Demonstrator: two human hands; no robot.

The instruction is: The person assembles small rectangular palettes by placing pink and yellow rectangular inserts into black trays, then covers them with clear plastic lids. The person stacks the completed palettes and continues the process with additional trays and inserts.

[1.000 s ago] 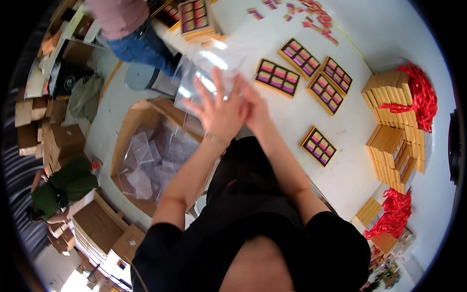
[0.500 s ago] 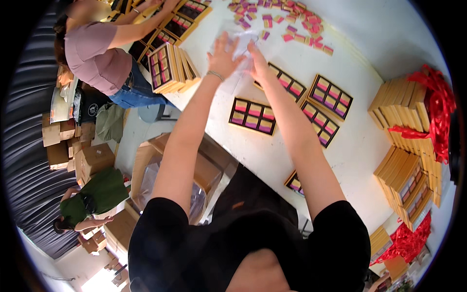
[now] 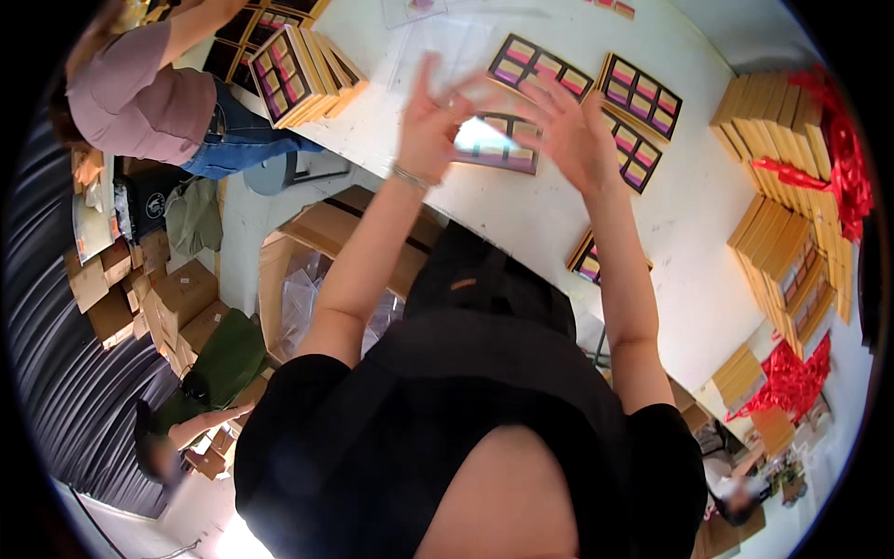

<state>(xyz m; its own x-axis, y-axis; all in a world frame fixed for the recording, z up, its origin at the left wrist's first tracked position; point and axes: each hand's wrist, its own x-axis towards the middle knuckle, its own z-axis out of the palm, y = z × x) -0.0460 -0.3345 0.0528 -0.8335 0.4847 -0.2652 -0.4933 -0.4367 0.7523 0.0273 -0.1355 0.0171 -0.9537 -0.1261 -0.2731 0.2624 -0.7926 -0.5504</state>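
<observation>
Both hands are raised over the near edge of the white table point(image 3: 521, 219), the left hand point(image 3: 430, 130) and right hand point(image 3: 570, 135) with fingers spread, stretching a clear plastic bag point(image 3: 484, 140) between them, probably to open it above a compartmented tray point(image 3: 498, 144).

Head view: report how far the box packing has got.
Done: closed golden boxes are stacked at the table's right edge beside red ribbons. In hand: left hand and right hand hover over one open compartment box, a clear bag between them. Left: several open boxes lie uncovered.
</observation>
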